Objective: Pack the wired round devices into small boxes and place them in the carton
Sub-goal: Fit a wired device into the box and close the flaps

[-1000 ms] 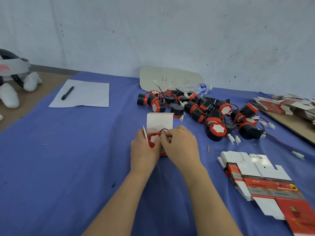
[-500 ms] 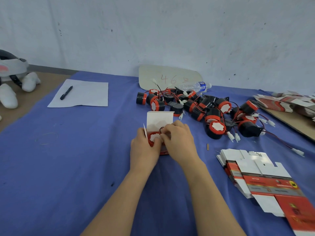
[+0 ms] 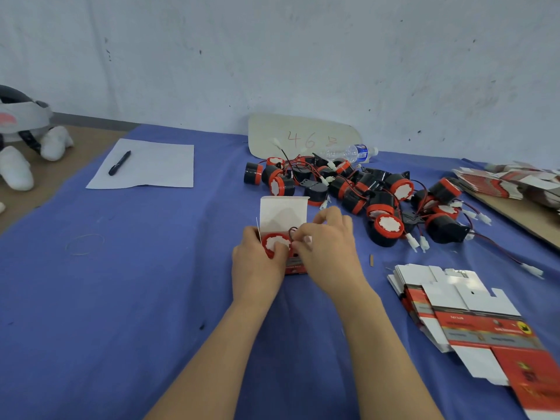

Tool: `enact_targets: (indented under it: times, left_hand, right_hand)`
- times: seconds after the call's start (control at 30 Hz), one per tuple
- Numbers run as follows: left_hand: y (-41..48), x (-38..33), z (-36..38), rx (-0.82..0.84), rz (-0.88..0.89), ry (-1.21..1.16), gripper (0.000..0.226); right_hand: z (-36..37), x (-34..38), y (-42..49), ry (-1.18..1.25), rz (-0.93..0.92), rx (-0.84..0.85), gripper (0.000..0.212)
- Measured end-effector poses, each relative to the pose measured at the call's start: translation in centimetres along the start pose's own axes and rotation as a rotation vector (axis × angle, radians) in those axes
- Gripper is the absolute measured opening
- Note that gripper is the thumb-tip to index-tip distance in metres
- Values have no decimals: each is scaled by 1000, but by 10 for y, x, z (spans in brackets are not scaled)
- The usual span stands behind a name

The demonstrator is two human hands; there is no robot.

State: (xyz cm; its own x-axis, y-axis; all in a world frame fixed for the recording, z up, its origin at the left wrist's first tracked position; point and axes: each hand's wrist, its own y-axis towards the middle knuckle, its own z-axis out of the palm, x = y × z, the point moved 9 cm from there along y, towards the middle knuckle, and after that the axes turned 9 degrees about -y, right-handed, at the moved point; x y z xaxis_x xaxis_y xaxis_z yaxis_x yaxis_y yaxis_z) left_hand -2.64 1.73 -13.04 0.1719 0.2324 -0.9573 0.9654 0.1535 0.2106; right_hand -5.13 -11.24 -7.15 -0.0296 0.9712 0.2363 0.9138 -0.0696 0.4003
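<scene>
The left hand (image 3: pixel 257 265) grips the small box (image 3: pixel 295 268) from its side and presses on the round device (image 3: pixel 276 242) seated in the box's mouth, between both hands. The right hand (image 3: pixel 328 247) pinches the device's wire (image 3: pixel 292 231) just beside it. A loop left standing proud could jam under the open flap (image 3: pixel 283 211) beyond the hands, or spring the device out. Its red-and-white face points up at the camera, axis running down into the box.

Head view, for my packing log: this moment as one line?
step: tucking wire | left hand: grips small box | right hand: pinches wire | flap: open
</scene>
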Motion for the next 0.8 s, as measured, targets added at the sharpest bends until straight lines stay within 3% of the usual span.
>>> enact_targets:
  times: [0.1,0.37,0.53,0.8]
  left_hand:
    - [0,1,1,7,-5,7,21]
    - [-1,0,-1,3,-14,8,22]
    - [-1,-2,-2,-4,5,13,22]
    - [-1,-2,-2,-4,2,26,22]
  right_hand:
    - [1,-10,0,-72,75,19,18]
    - [9,-1,-2,65,71,45,17]
    - [12,-4,-1,-1,109,51,34]
    - [11,-11,-3,151,127,-39,9]
